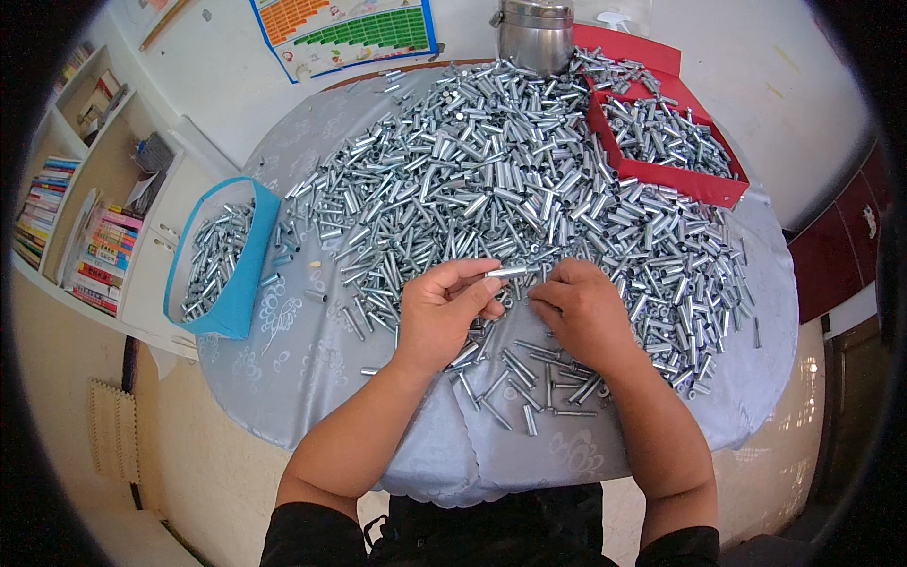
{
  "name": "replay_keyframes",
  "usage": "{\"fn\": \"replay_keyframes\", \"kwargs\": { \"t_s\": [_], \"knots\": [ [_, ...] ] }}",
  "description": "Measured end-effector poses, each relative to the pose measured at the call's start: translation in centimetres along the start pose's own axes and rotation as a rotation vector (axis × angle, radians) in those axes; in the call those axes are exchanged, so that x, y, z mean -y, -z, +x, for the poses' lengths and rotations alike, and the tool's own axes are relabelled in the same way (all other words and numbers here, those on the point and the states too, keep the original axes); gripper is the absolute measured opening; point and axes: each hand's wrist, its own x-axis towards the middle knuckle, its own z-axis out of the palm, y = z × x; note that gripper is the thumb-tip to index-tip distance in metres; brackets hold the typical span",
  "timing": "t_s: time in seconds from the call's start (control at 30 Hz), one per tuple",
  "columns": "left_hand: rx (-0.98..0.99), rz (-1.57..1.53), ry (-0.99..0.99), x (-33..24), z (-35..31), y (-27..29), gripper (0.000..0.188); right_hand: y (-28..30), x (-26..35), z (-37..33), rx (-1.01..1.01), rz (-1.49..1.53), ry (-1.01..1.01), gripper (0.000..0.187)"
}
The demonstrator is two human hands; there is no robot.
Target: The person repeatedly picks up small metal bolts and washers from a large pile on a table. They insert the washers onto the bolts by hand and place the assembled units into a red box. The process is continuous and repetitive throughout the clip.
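Observation:
Between the thumb and fingers of my left hand (446,307) is a shiny metal sleeve (508,272), held level and pointing right. Close to its right end, my right hand (584,307) has its fingers curled in a pinch; whatever they hold is hidden or too small to make out. Both hands are over the near side of a large heap of silver metal sleeves and bolts (444,198). Several loose bolts and sleeves (529,378) lie on the tablecloth between my forearms.
A blue bin (231,307) of metal parts stands at the left. Red boxes (675,186) with more parts sit at the back right, beside a steel pot (536,42). A grey patterned cloth (312,397) covers the round table. A bookshelf (132,227) is at far left.

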Motion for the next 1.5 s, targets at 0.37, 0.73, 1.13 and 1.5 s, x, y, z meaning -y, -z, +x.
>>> {"fn": "replay_keyframes", "kwargs": {
  "t_s": [0.37,0.73,1.13,1.5],
  "knots": [
    [-0.007,0.007,0.012,0.0,0.0,0.0,0.021,-0.3,0.5,0.3,0.059,-0.049,-0.031,0.012],
    [0.013,0.074,0.015,0.0,-0.1,-0.1,0.021,0.4,0.6,0.0,-0.231,0.922,-0.566,0.01],
    [0.053,0.068,0.012,-0.1,-0.2,-0.1,0.021,0.5,1.0,-0.1,-0.142,0.914,-0.526,0.016],
    [0.071,0.015,0.049,-0.8,-0.2,-0.2,0.02,1.9,0.4,0.4,-0.165,1.017,-0.586,0.014]
  ]
}}
